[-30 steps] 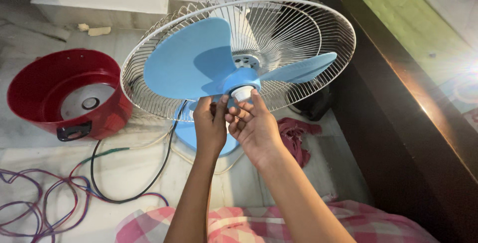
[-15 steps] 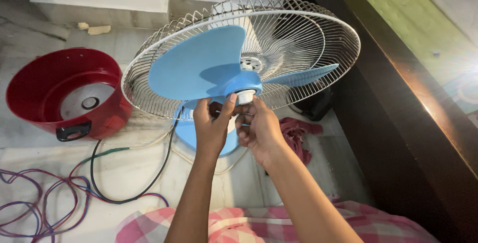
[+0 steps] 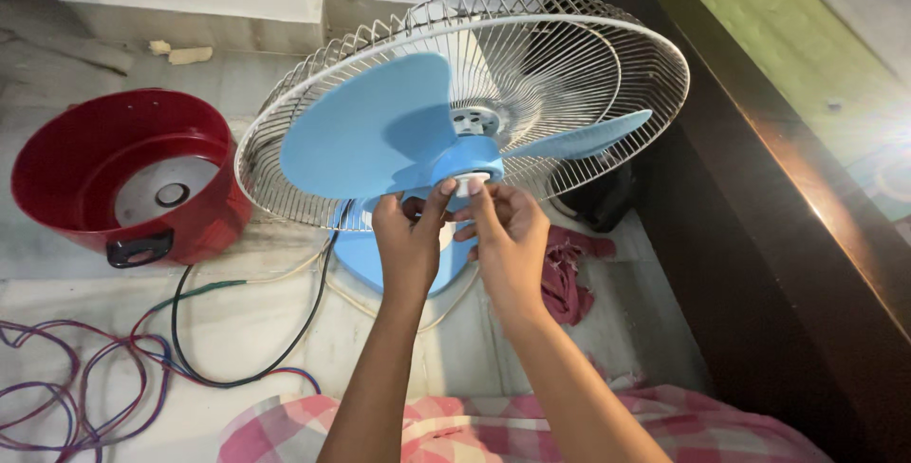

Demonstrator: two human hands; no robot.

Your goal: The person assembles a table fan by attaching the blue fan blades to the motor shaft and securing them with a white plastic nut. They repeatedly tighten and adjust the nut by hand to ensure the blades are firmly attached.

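Observation:
A table fan stands on the floor with its front guard off. Its light blue blade (image 3: 380, 126) sits inside the white wire rear guard (image 3: 607, 55). A white cap (image 3: 468, 182) sits on the blade's hub. My right hand (image 3: 508, 245) pinches that cap with its fingertips. My left hand (image 3: 410, 235) holds the blue hub just left of the cap, thumb against it. The fan's blue base (image 3: 365, 254) shows below my hands.
A red round cooker shell (image 3: 114, 174) lies at the left. Black, green, red and purple wires (image 3: 190, 340) trail over the tiled floor. A dark red cloth (image 3: 567, 273) lies beside the base. A dark wooden bed frame (image 3: 759, 226) runs along the right. Pink checked cloth (image 3: 455, 430) covers my lap.
My right hand has turned around the white cap, from an open palm-up hold to a fingertip pinch. The blade has rotated slightly. My left hand has stayed on the hub.

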